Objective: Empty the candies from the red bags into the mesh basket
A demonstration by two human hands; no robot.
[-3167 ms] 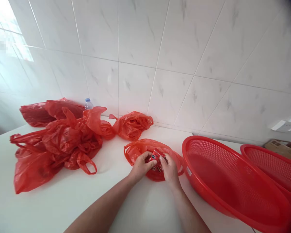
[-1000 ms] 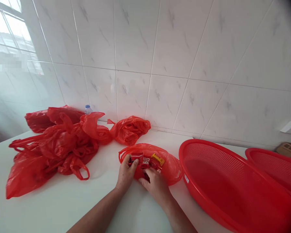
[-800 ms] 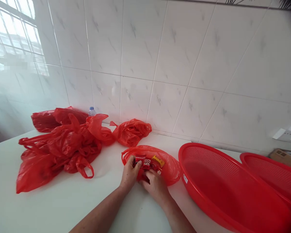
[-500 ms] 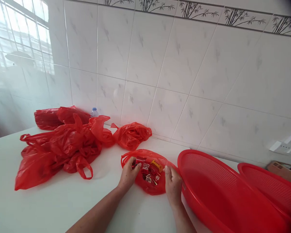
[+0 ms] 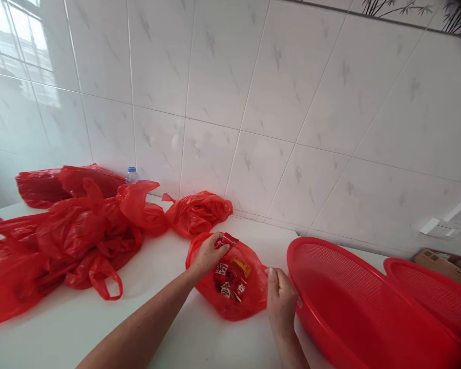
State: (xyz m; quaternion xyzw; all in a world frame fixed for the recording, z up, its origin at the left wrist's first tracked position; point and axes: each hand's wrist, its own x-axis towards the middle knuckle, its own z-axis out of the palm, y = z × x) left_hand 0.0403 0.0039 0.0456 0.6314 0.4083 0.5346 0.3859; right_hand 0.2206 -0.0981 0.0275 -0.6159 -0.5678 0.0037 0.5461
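Note:
A red plastic bag (image 5: 230, 310) lies opened out on the white table, with several wrapped candies (image 5: 225, 290) inside, most in red wrappers with white print. Among them is a yellow-wrapped candy (image 5: 241, 266). My left hand (image 5: 209, 253) pinches a small red-wrapped candy (image 5: 229, 240) over the far side of the bag's mouth. At the bag's right edge, my right hand (image 5: 281, 292) is closed on the thin plastic and pulls that side outward.
Several crumpled red bags (image 5: 80, 225) lie heaped at left, another bunched bag (image 5: 200, 212) by the tiled wall. A blue-capped bottle (image 5: 132, 175) stands behind them. Two red plastic baskets (image 5: 330, 307) occupy the right, with a cardboard box (image 5: 443, 269) behind and a power socket (image 5: 440, 228) above.
My left hand has lifted the red-wrapped candy up and away from the others. My right hand has drawn the bag's edge slightly right, widening the mouth. The camera view has shifted.

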